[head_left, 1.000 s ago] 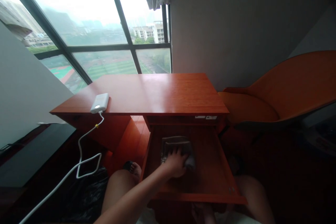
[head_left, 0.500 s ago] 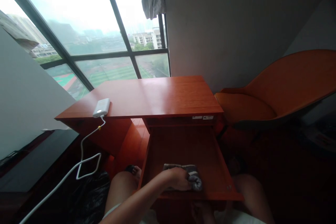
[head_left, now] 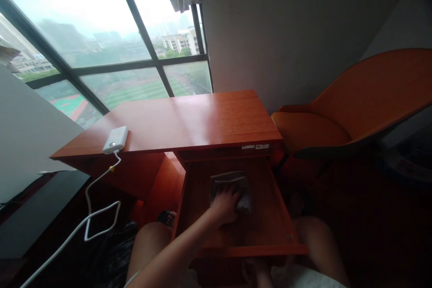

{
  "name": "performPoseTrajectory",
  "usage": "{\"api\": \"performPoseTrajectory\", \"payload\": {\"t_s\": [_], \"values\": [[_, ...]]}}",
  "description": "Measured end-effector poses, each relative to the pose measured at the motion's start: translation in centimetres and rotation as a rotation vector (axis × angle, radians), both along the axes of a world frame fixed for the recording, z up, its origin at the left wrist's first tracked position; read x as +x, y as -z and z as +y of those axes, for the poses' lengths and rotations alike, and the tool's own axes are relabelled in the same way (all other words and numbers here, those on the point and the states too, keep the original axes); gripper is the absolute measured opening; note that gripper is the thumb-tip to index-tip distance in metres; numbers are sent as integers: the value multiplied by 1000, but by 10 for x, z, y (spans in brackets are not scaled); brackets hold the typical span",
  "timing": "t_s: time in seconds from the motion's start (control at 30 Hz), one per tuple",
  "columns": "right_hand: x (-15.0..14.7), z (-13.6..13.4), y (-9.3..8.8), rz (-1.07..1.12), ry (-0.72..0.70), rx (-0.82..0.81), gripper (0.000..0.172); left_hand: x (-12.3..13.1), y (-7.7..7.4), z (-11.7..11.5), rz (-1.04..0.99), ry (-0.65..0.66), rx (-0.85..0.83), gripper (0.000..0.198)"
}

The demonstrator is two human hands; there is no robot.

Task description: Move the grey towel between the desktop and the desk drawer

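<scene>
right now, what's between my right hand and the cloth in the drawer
In the head view, part of the drawer floor and the drawer's front panel lie between the right hand and the cloth.

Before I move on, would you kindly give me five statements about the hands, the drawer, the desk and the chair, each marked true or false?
1. The left hand is on the folded cloth. True.
2. The drawer is fully shut. False: it is pulled open, with the cloth inside it.
3. A white device lies on the desk with a cable plugged into it. True.
4. The orange chair is on the left of the desk in the view. False: it is on the right.
5. The right hand rests on the desktop. False: it shows below the drawer's front edge.
</scene>
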State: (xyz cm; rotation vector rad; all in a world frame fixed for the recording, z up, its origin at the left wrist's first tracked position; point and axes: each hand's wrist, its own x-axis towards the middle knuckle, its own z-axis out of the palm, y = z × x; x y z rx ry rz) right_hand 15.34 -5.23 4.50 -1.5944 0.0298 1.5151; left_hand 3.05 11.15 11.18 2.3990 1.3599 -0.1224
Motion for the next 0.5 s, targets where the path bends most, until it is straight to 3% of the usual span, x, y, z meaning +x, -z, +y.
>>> {"api": "performPoseTrajectory", "payload": {"t_s": [0.13,0.27,0.37,0.5], "values": [[-1,6,1,3,21,-31,25,-1,15,59,11,12,98,85],[5,4,-2,-5,55,-36,22,-4,16,108,-14,-70,108,82],[13,7,-4,-11,84,-42,23,-1,16,127,-63,-151,112,74],[41,27,-3,-21,125,-61,26,15,20,132,-111,-167,145,66]]}}
